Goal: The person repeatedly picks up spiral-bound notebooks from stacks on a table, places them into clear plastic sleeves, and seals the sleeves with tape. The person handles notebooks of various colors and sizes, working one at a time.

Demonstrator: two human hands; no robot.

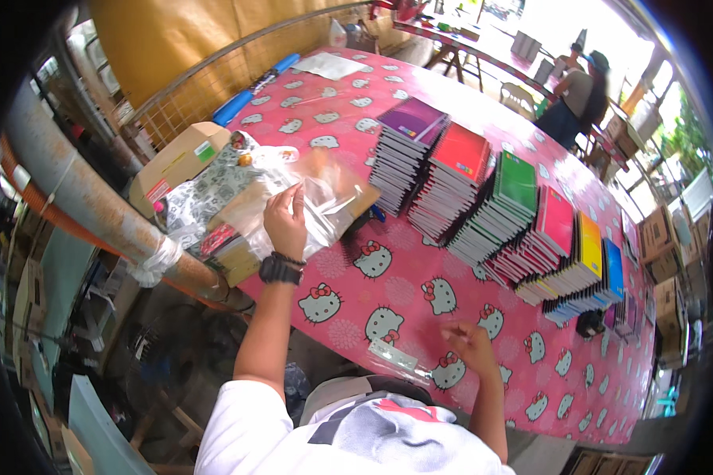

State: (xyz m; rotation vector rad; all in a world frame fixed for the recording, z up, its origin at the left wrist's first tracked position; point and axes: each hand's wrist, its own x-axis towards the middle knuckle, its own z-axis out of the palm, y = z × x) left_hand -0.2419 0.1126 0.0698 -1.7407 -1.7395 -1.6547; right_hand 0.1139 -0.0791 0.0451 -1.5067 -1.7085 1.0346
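Observation:
My left hand (pixel 285 220), with a dark watch (pixel 280 269) on its wrist, reaches over a pile of clear plastic bags (pixel 325 210). Its fingers are stretched out and touch the plastic; no firm grip shows. Over the near part of the table my right hand (pixel 470 347) hovers with loosely curled fingers apart and nothing visible between them. A clear plastic strip (pixel 396 358) lies left of it, near the table's edge. Stacks of spiral notebooks stand beyond both hands: purple (pixel 414 119), red (pixel 461 150), green (pixel 516 180), pinkish red (pixel 556 212), yellow (pixel 589 244) and blue (pixel 613 267).
A pink patterned cloth covers the table (pixel 400 297). An open cardboard box (pixel 178 162) stands at the left beside a rusty metal post (pixel 95 182). A blue roll (pixel 234 107) lies on the far left edge. At the far right a person (pixel 582 99) is by another table.

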